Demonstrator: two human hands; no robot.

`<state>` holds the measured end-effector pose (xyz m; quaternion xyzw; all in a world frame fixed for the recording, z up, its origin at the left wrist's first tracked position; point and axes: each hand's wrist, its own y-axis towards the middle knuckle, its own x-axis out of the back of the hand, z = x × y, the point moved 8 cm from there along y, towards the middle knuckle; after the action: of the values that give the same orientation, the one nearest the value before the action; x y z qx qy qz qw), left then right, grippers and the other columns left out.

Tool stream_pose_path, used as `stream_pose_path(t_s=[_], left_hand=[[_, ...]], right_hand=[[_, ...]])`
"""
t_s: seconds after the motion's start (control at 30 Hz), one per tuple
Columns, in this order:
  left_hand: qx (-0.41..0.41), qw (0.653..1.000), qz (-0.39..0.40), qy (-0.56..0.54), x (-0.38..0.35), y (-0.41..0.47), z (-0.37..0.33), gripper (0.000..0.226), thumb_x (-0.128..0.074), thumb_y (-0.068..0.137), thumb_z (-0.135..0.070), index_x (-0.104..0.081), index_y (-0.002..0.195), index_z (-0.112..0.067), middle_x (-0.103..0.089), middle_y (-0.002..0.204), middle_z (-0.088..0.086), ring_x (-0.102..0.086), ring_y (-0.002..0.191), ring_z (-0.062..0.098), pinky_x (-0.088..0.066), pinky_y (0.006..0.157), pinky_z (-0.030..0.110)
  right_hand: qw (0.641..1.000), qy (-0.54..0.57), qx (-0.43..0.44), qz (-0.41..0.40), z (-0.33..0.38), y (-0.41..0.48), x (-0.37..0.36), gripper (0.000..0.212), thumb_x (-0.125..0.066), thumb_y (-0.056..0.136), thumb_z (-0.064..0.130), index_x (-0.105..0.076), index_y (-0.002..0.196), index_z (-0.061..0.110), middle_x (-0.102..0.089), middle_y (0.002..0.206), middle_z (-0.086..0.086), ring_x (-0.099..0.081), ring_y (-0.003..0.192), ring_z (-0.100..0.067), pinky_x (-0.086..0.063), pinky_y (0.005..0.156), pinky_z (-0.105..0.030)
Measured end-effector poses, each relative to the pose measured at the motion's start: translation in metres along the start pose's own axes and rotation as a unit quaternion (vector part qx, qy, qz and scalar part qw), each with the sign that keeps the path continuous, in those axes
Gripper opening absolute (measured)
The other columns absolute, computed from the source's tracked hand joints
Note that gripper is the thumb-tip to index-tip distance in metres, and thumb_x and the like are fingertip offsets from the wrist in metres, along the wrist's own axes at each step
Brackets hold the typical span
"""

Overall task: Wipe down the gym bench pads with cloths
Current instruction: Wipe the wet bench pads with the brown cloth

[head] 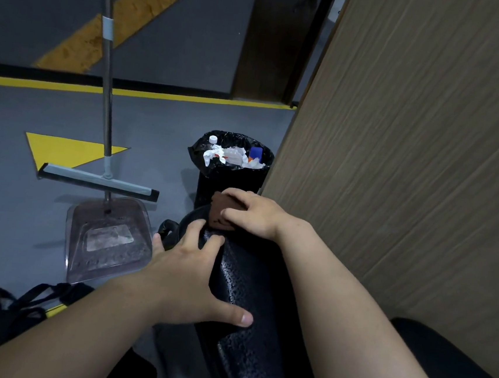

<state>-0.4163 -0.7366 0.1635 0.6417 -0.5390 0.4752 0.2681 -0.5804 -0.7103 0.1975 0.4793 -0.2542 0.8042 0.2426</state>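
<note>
Running away from the person, the black bench pad (251, 280) has its long axis going from the bottom edge of the view up and a little to the left. Its rounded far end lies under the right hand (252, 215). The pad's skin is pebbled and shiny.

Both of the 2 hands are on the pad. The right hand grasps a brown cloth (217, 213), fingers bent over it and thumb at its near edge, holding it down on the far end of the pad. The left hand (191, 271) is released, its fingers spread flat on the pad's left side, just short of the cloth, and its thumb stretched along the top.

Much of the pad is hidden: the right forearm covers its right edge, the left hand its left flank, and the near end is cut off by the frame. Most of the cloth is under the right hand, so its full shape cannot be told.

Beyond the right hand stands a bin (203, 154) lined with a black bag and filled with rubbish. Left of the left hand, on the grey floor (11, 211), lie a clear dustpan (109, 236) and a squeegee (99, 182). A wooden panel (411, 174) rises to the right of the right hand.
</note>
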Motion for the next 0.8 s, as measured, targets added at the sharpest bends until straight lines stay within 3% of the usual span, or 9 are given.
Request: stream_pose_path(t_s=[0.13,0.23,0.33,0.53,0.8], left_hand=[[0.000,1.000,0.010,-0.001,0.001,0.000,0.000,0.138,-0.048,0.038,-0.102,-0.009,0.151,-0.033,0.011,0.160,-0.003,-0.014,0.150,0.025,0.006,0.116,0.066],[0.001,1.000,0.016,0.002,0.002,0.000,0.000,0.139,-0.047,0.037,-0.103,-0.009,0.151,-0.033,0.010,0.160,-0.003,-0.019,0.149,0.025,0.005,0.116,0.065],[0.005,1.000,0.025,-0.003,0.002,0.001,-0.002,0.140,-0.048,0.035,-0.104,-0.011,0.150,-0.033,0.011,0.160,-0.005,-0.022,0.148,0.026,0.004,0.117,0.065],[0.013,0.999,0.030,0.005,0.003,0.001,-0.003,0.141,-0.050,0.035,-0.103,-0.011,0.151,-0.033,0.010,0.160,-0.007,-0.023,0.148,0.025,-0.001,0.117,0.064],[0.011,1.000,0.023,0.002,0.003,0.001,-0.003,0.141,-0.052,0.035,-0.102,-0.015,0.150,-0.031,0.005,0.161,-0.004,-0.023,0.147,0.030,-0.005,0.116,0.066]], right_hand=[[0.998,0.055,-0.025,-0.002,-0.022,-0.011,0.008,0.050,-0.060,0.077,0.052,-0.050,0.126,0.058,-0.062,0.122,0.013,-0.057,0.112,-0.012,-0.042,0.103,-0.028],[0.995,0.085,-0.049,-0.002,-0.048,-0.025,0.015,0.053,-0.064,0.082,0.046,-0.050,0.132,0.055,-0.057,0.132,0.013,-0.053,0.122,-0.010,-0.036,0.109,-0.025],[0.994,0.069,-0.082,0.006,-0.078,-0.046,0.021,0.061,-0.060,0.080,0.054,-0.044,0.138,0.053,-0.049,0.144,0.014,-0.045,0.133,-0.010,-0.029,0.113,-0.025],[0.992,0.036,-0.119,0.008,-0.117,-0.096,0.028,0.058,-0.056,0.088,0.054,-0.039,0.143,0.052,-0.044,0.150,0.014,-0.040,0.138,-0.010,-0.026,0.111,-0.020],[0.983,-0.054,-0.170,-0.039,-0.135,-0.156,0.029,0.065,-0.038,0.099,0.055,-0.018,0.156,0.034,-0.033,0.158,-0.007,-0.032,0.144,-0.025,-0.022,0.112,-0.026]])
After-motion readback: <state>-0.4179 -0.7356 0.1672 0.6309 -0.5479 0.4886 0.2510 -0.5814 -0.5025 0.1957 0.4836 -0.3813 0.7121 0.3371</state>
